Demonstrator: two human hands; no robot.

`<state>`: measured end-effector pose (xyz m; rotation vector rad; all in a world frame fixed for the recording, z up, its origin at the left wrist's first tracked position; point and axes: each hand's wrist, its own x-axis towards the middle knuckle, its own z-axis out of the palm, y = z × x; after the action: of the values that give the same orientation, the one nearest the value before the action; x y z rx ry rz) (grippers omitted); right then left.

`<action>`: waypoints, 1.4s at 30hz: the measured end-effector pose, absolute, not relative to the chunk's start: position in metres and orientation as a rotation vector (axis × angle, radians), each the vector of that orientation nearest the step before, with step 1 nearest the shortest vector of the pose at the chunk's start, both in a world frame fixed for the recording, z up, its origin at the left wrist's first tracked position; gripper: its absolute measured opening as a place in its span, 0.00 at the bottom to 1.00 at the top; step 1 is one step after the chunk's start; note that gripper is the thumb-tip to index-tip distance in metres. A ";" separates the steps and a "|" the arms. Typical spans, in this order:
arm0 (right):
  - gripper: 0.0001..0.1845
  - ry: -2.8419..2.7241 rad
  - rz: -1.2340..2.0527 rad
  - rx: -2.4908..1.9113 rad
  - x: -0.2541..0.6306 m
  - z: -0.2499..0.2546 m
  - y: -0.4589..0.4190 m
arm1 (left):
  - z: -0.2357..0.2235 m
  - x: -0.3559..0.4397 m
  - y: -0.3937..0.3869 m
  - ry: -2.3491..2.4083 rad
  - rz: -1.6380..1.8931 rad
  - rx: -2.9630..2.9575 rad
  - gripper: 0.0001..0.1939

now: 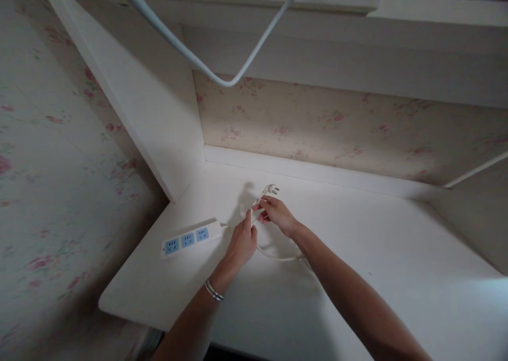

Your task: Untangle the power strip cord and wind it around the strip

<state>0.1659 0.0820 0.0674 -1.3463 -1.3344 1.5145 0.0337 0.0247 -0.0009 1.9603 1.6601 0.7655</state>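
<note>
A white power strip (pixel 192 238) with three blue socket faces lies on the white desk, left of my hands. Its white power cord (pixel 278 258) runs from the strip's right end behind my left hand and loops across the desk under my right forearm. My left hand (pixel 242 239), with silver bracelets at the wrist, is closed on the cord. Just to its right, my right hand (pixel 277 214) pinches the cord a little below the plug. The plug (pixel 271 189) points up and right, its metal prongs bare. Parts of the cord are hidden by my fingers.
The white desk (pixel 357 287) has a rounded front left corner and a low back ledge (pixel 317 176). An upright white panel (pixel 151 101) stands at the left. Overhead are a shelf edge (pixel 337 64) and a hanging pale cable (pixel 228 81). Flowered wallpaper (pixel 51 191) covers the wall.
</note>
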 end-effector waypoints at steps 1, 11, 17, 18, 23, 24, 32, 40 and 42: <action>0.16 -1.340 1.529 -1.336 0.168 0.067 0.080 | -0.003 0.033 0.025 1.647 0.785 1.965 0.29; 0.17 -2.451 0.922 -1.399 0.217 0.080 -0.003 | 0.002 0.027 0.027 1.644 0.910 1.955 0.26; 0.21 -2.398 0.883 -1.422 0.196 0.054 -0.064 | 0.002 0.028 0.029 1.678 0.943 1.952 0.23; 0.22 -2.374 0.836 -1.420 0.189 0.044 -0.071 | 0.002 0.028 0.029 1.677 0.953 1.956 0.23; 0.24 -2.327 0.603 -1.308 0.179 0.005 -0.086 | 0.003 0.025 0.028 1.681 0.961 1.974 0.21; 0.23 -2.325 0.620 -1.276 0.183 0.003 -0.084 | 0.003 0.024 0.028 1.684 0.942 1.971 0.21; 0.18 -2.100 0.574 -1.425 0.240 -0.003 -0.028 | 0.012 0.021 0.023 1.696 0.884 1.960 0.14; 0.31 -2.059 0.064 -1.722 0.212 0.008 0.018 | 0.009 0.022 0.019 1.703 0.849 2.013 0.15; 0.24 -2.177 -0.064 -1.744 0.204 0.021 0.025 | 0.009 0.021 0.019 1.684 0.845 2.026 0.16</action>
<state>0.2039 0.0245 0.0210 -1.7438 -2.1771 -0.0641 0.0214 0.0186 0.0091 2.0259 1.6843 0.8450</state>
